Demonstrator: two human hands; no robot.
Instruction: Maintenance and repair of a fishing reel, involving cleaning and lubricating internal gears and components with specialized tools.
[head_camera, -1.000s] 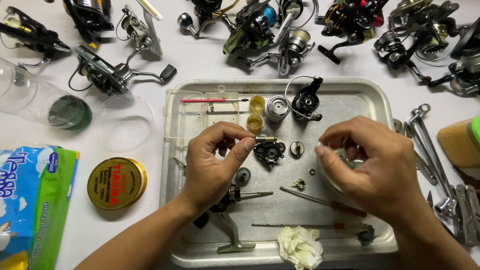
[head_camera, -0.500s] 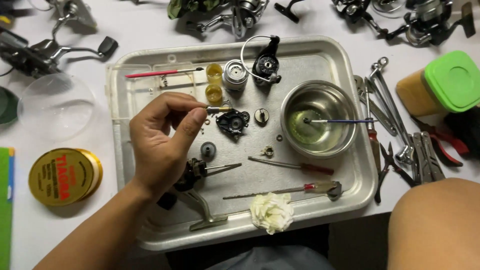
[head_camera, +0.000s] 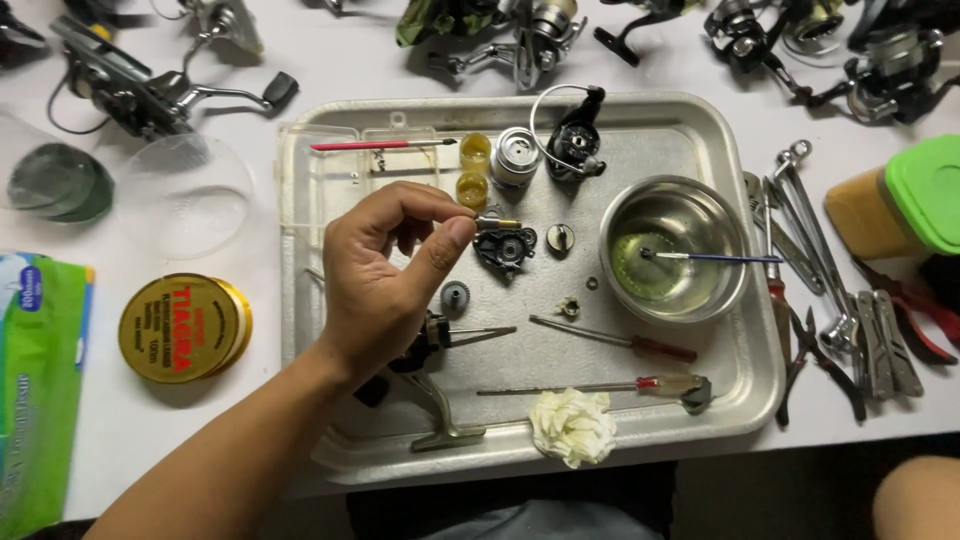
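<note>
Head view: on the counter (head_camera: 250, 440), your left hand (head_camera: 385, 275) hovers over the metal tray (head_camera: 740, 400), thumb and forefinger pinched together on a small brass shaft (head_camera: 497, 222) just above the black gear housing (head_camera: 505, 250); the steel bowl (head_camera: 675, 250) sits right. Your right hand is out of sight.

A shiny metal bowl (head_camera: 675, 215) sits on the right part of a big metal tray (head_camera: 745, 370). A little yellow-green liquid is in the bowl, and a thin blue brush (head_camera: 715, 258) leans in it. Two screwdrivers with red handles (head_camera: 620, 345) lie lower on the tray. A crumpled white tissue (head_camera: 572, 425) rests at the tray's front edge. A red brush (head_camera: 375, 145) lies near the tray's back edge. Left of the tray is a round gold tin (head_camera: 185, 328). Right of the tray lie metal tools (head_camera: 830, 270) and a box with a green lid (head_camera: 925, 195). Fishing reels (head_camera: 520, 30) lie along the back of the table.
</note>
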